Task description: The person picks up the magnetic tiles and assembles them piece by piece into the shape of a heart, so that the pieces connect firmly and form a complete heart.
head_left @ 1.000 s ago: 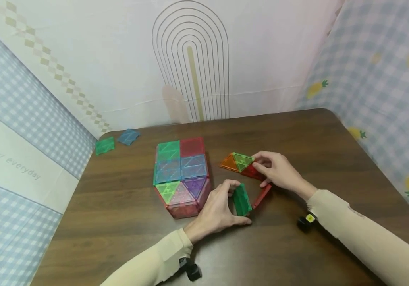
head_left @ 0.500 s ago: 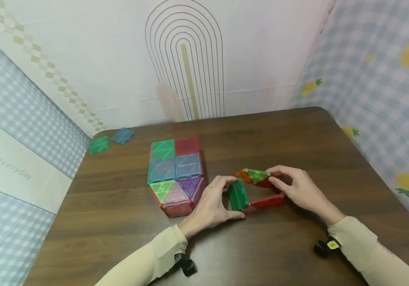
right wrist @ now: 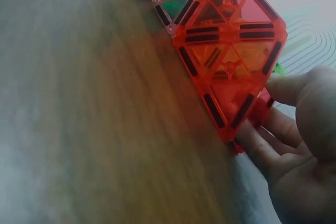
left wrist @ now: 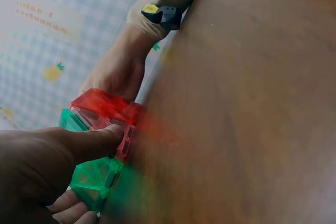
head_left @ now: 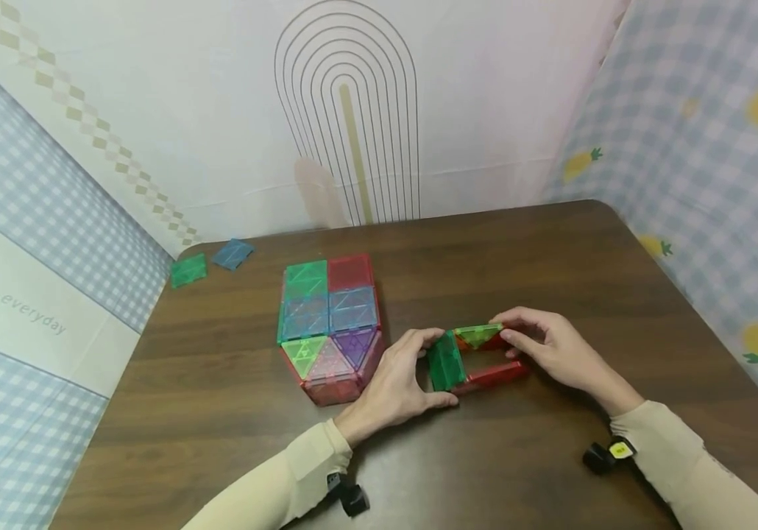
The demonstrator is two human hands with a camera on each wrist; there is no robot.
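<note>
My left hand (head_left: 397,383) spans an upright green magnetic tile (head_left: 447,361), thumb at the front and fingers behind. In the left wrist view the thumb lies across a clear pinkish tile beside the green tile (left wrist: 94,179). Red triangular tiles (head_left: 497,374) stand on edge along the front, joined to the green one. My right hand (head_left: 551,352) pinches the right end of a back strip with a light-green triangle tile (head_left: 476,336) and orange and red pieces. In the right wrist view, red triangle tiles (right wrist: 228,66) form the near wall; my right fingers are partly hidden behind them.
A closed block of coloured magnetic tiles (head_left: 306,315) stands just left of my left hand. Loose green (head_left: 189,271) and blue (head_left: 233,254) tiles lie at the far left corner of the brown table (head_left: 485,464). Patterned cloth (head_left: 472,96) hangs behind.
My right hand has moved right and nearer with the triangle strip, whose orange end now meets the green tile. The red front wall has swung outward to the right. My left hand stays at the green tile.
</note>
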